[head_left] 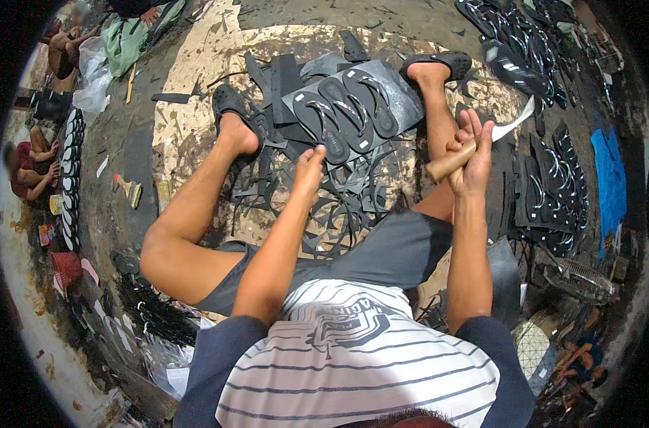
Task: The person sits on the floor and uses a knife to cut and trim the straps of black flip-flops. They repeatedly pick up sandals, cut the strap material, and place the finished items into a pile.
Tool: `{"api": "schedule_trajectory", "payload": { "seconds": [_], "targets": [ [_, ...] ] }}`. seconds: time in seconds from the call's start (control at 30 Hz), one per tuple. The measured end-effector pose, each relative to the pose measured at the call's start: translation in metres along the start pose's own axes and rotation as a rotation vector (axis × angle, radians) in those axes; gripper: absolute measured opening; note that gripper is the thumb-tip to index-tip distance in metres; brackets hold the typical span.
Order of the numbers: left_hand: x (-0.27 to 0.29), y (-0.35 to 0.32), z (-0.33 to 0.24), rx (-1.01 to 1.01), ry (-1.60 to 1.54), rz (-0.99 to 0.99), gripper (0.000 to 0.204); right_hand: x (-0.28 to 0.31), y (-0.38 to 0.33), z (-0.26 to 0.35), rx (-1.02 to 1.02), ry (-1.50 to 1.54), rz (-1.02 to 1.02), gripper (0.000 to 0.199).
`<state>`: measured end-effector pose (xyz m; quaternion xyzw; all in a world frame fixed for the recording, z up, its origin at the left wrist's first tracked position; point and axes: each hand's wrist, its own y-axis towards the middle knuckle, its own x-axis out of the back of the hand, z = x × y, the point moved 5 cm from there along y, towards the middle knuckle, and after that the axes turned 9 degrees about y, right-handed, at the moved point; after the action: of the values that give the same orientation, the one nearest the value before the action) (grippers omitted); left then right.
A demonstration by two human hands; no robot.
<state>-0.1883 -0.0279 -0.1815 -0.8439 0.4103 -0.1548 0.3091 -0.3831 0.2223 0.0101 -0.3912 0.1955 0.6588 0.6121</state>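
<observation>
Gripping a wood-handled knife (450, 163) w/ R hand (472, 169), fingers round it; L hand (310, 172) curled near 3 strapped sandals (348, 114), can't tell from here if it's pinching. Sandals lie on dark sheet (401, 91), prob. not yet cut free, tho offcuts (338, 222) suggest some trimming's done.

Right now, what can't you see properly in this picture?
All in the head view:
Where the curved pale blade meets the tan cylindrical handle: covered by the right hand.
Whether the left hand holds anything: its own curl hides that.
Marks on the small white rectangular labels on the black thong sandals: too small.
Most of the dark-clothed person: cut off by the top edge.
</observation>
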Motion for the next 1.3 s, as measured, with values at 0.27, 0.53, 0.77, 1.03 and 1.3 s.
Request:
{"api": "schedule_trajectory", "payload": {
  "seconds": [0.27, 0.53, 0.77, 1.03, 1.3],
  "targets": [
    [-0.026, 0.113, 0.027, -0.058, 0.245, -0.309, 0.097, 0.07, -0.052, -0.045, -0.267, -0.68, -0.035, 0.044],
    [-0.027, 0.084, -0.037, -0.068, 0.654, -0.468, 0.101, 0.051, -0.07, -0.061, -0.465, -0.808, 0.149, 0.041],
    [-0.011, 0.023, -0.016, 0.186, -0.268, -0.146, 0.102, 0.035, -0.102, -0.091, -0.424, -1.437, 0.604, 0.042],
    [-0.025, 0.005, -0.024, 0.217, -0.437, -0.034, 0.068, 0.014, -0.063, -0.136, -0.321, -1.723, 0.79, 0.039],
    [-0.02, -0.007, -0.04, 0.308, -0.416, 0.007, 0.05, 0.031, -0.001, -0.245, 0.041, -1.425, 0.886, 0.046]
  ]
}}
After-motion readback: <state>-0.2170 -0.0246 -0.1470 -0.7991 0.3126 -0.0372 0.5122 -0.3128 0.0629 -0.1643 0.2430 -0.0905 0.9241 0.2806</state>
